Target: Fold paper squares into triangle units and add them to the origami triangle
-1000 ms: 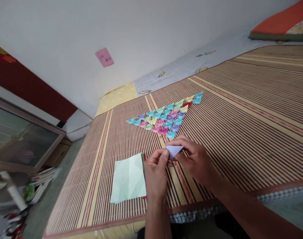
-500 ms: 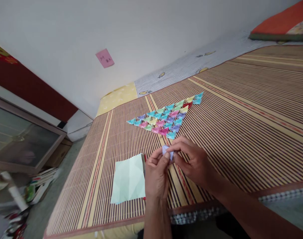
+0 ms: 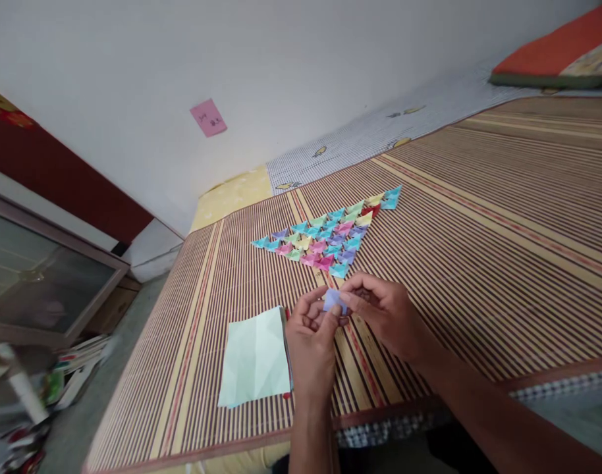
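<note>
A small folded piece of lavender paper (image 3: 333, 299) is held between my two hands, above the striped bamboo mat. My left hand (image 3: 313, 322) pinches it from below, with the thumb lying on its front. The fingertips of my right hand (image 3: 380, 306) grip its right edge. Just beyond my hands, many small folded paper pieces (image 3: 325, 240) in blue, green, pink, yellow, purple and red lie in rows forming a triangle. To the left of my left hand rests a stack of pale green paper sheets (image 3: 255, 359), the top one creased.
The bamboo mat (image 3: 479, 263) covers the bed. A pink note (image 3: 209, 118) is stuck to the white wall behind. Folded orange bedding (image 3: 552, 49) lies at the far right. A glass-fronted cabinet (image 3: 39, 270) and piled items stand left on the floor.
The lavender paper has been turned in my fingers and now shows a flatter, squarer face. My right-hand fingers have shifted to its right edge. The laid-out pieces stay in place.
</note>
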{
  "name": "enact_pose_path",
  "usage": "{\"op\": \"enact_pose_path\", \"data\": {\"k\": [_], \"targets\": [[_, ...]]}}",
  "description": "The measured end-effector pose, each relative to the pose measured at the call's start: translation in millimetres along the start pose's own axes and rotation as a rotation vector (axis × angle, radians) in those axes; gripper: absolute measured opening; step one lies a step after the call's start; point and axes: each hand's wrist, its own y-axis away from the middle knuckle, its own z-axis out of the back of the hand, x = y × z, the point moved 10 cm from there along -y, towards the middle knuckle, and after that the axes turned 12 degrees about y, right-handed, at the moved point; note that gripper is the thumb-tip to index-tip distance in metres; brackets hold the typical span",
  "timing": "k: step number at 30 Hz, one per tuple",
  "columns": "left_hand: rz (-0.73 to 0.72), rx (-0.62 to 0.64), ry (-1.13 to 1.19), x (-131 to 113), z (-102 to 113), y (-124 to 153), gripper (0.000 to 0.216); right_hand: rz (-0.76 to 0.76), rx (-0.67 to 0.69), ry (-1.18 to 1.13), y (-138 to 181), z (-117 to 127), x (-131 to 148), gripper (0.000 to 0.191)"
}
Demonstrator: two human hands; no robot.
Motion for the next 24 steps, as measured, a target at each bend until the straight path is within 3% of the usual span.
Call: {"op": "enact_pose_path", "data": {"k": [7, 12, 18, 21, 24], "targets": [[0.032, 0.004, -0.097, -1, 1, -1, 0.022, -0.100, -0.035, -0.122, -4, 5, -12, 0.015], [0.137, -0.015, 0.053, 15, 3, -1, 0.027, -0.099, -0.028, -0.124, -4, 0, -11, 0.015], [0.226, 0.027, 0.244, 25, -7, 0, 0.029, -0.206, 0.102, -0.267, -3, -12, -20, 0.021], [0.174, 0.025, 0.159, 19, -3, 0, 0.029, -0.175, 0.098, -0.218, -3, -8, -20, 0.020], [0.101, 0.030, 0.025, 10, 4, -2, 0.025, -0.147, 0.211, -0.167, 0, -17, -19, 0.018]]}}
